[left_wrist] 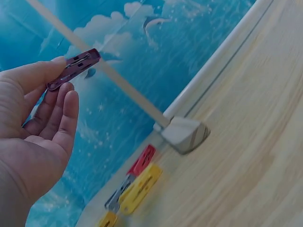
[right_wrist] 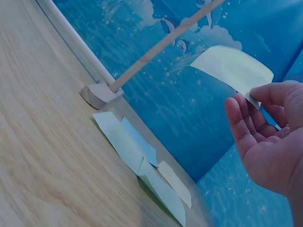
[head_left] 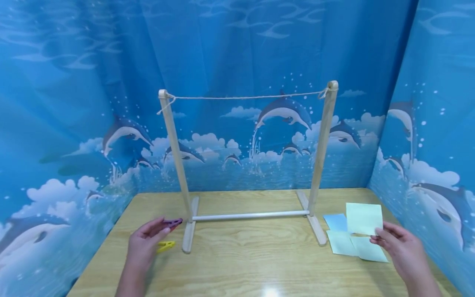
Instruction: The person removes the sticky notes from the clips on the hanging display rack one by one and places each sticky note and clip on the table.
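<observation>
My left hand point(head_left: 142, 243) pinches a purple clothespin point(left_wrist: 75, 70) between thumb and fingers, above the table's left side. Below it lie several more clothespins: yellow point(left_wrist: 141, 189), red point(left_wrist: 143, 160) and grey point(left_wrist: 117, 195). On the right, my right hand point(head_left: 402, 247) holds a pale green paper square point(head_left: 363, 218) by its lower corner, raised over other papers. Those are a blue sheet point(head_left: 335, 222), two light green sheets point(head_left: 340, 243) and, in the right wrist view, a pale yellowish one point(right_wrist: 175, 183), partly overlapping on the table.
Between the hands stands a wooden frame with a left post point(head_left: 176, 156) and a right post point(head_left: 322, 152). A thin string point(head_left: 241, 97) is tied across their tops, and a white bar point(head_left: 252, 215) joins the feet. Behind the table point(head_left: 245, 255) hangs a blue dolphin curtain point(head_left: 230, 53).
</observation>
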A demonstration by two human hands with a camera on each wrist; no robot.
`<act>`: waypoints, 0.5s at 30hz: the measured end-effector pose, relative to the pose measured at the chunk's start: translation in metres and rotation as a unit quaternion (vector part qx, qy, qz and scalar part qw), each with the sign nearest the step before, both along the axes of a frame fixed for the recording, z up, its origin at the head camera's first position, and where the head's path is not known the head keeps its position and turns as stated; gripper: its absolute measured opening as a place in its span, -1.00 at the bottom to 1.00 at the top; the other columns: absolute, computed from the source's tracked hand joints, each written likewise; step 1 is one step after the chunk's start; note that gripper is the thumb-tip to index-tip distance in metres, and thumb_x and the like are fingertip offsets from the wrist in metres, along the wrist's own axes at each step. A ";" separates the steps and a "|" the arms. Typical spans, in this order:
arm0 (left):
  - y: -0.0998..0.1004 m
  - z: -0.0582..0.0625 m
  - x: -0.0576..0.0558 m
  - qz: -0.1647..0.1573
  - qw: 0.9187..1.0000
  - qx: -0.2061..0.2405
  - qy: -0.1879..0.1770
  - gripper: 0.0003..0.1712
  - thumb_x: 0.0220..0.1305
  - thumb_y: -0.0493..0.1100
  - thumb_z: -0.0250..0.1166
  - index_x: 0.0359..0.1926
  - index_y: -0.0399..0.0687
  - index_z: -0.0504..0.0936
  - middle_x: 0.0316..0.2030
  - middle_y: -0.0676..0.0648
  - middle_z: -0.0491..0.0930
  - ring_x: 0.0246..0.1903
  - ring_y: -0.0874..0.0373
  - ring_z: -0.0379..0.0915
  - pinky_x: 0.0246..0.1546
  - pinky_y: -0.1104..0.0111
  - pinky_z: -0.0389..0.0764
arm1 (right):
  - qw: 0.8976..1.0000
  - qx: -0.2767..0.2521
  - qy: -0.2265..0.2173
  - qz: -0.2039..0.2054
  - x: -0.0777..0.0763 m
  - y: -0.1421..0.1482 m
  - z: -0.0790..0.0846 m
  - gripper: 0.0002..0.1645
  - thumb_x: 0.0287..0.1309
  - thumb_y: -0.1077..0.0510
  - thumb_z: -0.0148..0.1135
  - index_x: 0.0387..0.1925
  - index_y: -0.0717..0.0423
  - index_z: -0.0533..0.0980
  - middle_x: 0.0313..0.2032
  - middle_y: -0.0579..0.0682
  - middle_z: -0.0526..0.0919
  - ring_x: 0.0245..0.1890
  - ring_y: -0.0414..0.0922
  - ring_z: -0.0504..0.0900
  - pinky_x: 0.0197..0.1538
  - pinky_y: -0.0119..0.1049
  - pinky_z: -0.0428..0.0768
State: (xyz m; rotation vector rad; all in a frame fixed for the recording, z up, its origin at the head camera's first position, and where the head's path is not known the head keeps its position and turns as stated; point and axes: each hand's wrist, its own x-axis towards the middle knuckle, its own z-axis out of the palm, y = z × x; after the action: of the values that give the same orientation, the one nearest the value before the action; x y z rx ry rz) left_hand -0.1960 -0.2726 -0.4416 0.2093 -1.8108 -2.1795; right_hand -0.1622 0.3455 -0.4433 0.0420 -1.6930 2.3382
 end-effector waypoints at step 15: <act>-0.037 -0.014 0.007 0.036 0.999 -0.012 -0.035 -0.56 0.04 -0.50 0.42 -0.09 0.01 0.74 -0.34 0.18 0.72 -0.27 0.36 0.64 -0.21 0.51 0.63 | 0.998 0.047 -0.028 -0.008 0.006 0.025 -0.018 -0.67 0.31 0.40 0.13 -0.25 -0.09 0.67 -0.33 -0.11 0.73 -0.34 -0.17 0.72 -0.22 -0.38 0.68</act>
State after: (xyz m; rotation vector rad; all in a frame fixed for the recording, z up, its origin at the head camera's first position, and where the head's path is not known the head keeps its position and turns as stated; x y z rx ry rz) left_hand -0.1886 -0.3095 -0.4557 0.3442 -1.8361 -2.1250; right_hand -0.1563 0.3705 -0.4614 -0.0205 -1.8226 2.2675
